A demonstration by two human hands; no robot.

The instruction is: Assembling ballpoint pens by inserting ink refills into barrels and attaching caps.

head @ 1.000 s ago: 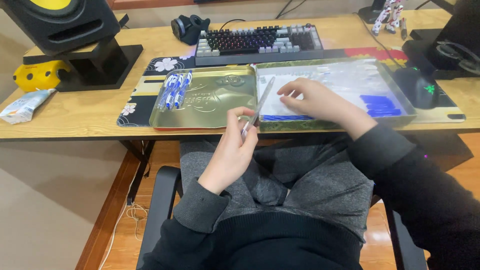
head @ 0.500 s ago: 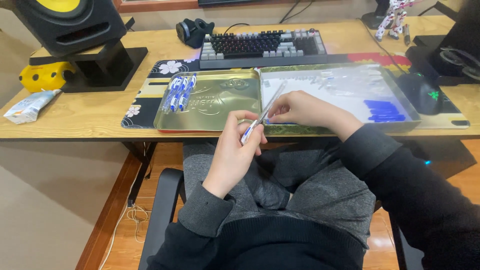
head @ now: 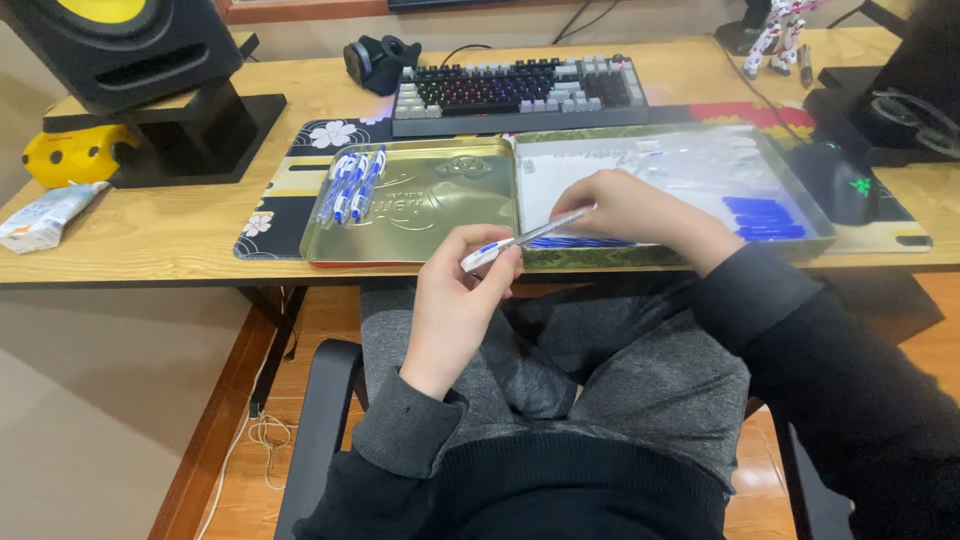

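Observation:
My left hand pinches the lower end of a clear pen with a blue and white grip, just in front of the desk edge. My right hand holds the pen's upper end and rests on the near rim of an open gold tin. The tin's left half carries a few assembled blue pens at its far left. Its right half is lined with clear plastic and holds a row of blue pen parts.
A keyboard lies behind the tin on a flowered desk mat. A black speaker on a stand and a yellow object sit far left, a white tube near the edge. A black mouse lies right.
The pen has tilted flatter and both hands have closed on its two ends. The view shifted slightly, bringing the tin nearer.

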